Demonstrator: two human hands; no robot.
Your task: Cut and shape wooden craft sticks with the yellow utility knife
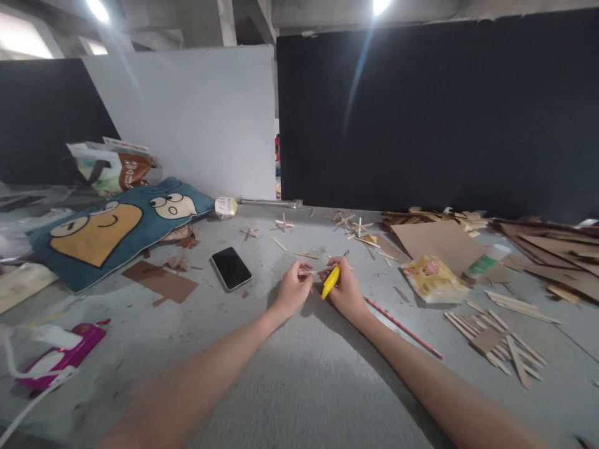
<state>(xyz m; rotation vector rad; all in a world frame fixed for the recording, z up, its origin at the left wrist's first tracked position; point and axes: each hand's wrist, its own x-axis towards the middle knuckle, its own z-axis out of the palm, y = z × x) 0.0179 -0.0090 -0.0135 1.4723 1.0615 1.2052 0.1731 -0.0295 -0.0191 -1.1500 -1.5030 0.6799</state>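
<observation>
My left hand [294,288] is closed, pinching a thin wooden craft stick [307,272] that points toward the other hand. My right hand [345,288] is wrapped round a yellow utility knife [331,282]. Its ribbed yellow body slants down to the left, and a small metal tip shows above the fingers. The two hands are close together over the grey table [299,386], and the fingers partly hide where stick and knife come near each other. Beyond them lie star-shaped pieces of crossed sticks [283,223] and loose sticks [306,255].
Left of my hands are a phone [231,268], brown cardboard [161,280], a cartoon pillow [116,231] and a purple power strip [70,355]. On the right lie a red-striped pencil [405,328], a yellow packet [433,279], a glue stick [486,262] and stick piles [496,343].
</observation>
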